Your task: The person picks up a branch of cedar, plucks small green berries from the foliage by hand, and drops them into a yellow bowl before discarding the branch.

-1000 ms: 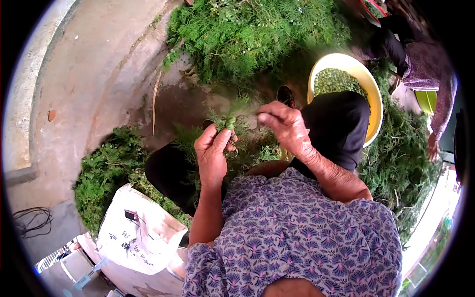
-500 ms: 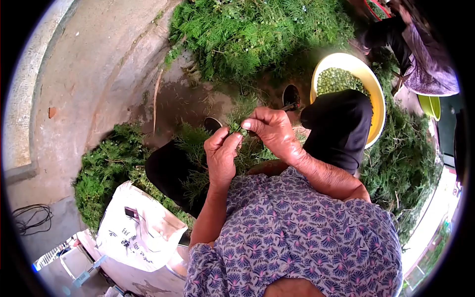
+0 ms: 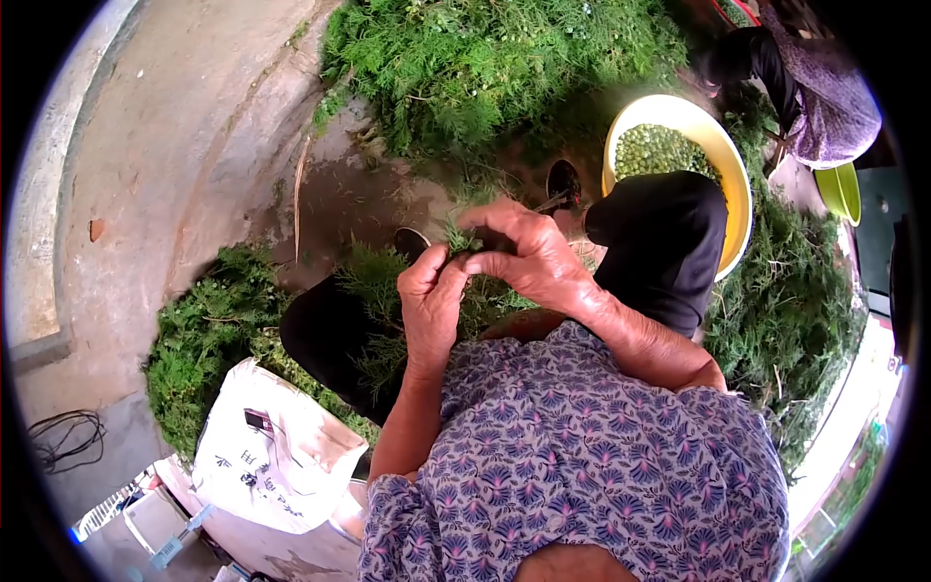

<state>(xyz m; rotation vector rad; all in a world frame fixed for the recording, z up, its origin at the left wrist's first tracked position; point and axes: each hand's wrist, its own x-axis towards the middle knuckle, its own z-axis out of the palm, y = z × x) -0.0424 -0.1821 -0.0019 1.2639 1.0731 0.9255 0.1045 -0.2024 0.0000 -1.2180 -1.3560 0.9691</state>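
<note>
Above my lap, a small green evergreen sprig (image 3: 460, 238) sticks up between my two hands. My left hand (image 3: 430, 299) is closed, pinching the sprig's base between thumb and fingertips. My right hand (image 3: 531, 257) curls round the sprig from the other side, its thumb against the left fingertips and its fingers arched over the top. The fingertips there are slightly blurred, and any berry between them is hidden. More evergreen branches (image 3: 373, 286) lie across my lap beneath the hands.
A yellow tub (image 3: 734, 175) holding green berries (image 3: 659, 153) stands beside my right knee. A big heap of evergreen branches (image 3: 504, 73) lies ahead, with another pile (image 3: 208, 330) at left. A white sack (image 3: 276, 446) sits near my left elbow. Another person (image 3: 824, 97) sits at upper right.
My right hand's fingers have spread from a tight pinch and arched over the sprig, with the thumb lower. My left hand keeps its pinch almost in place.
</note>
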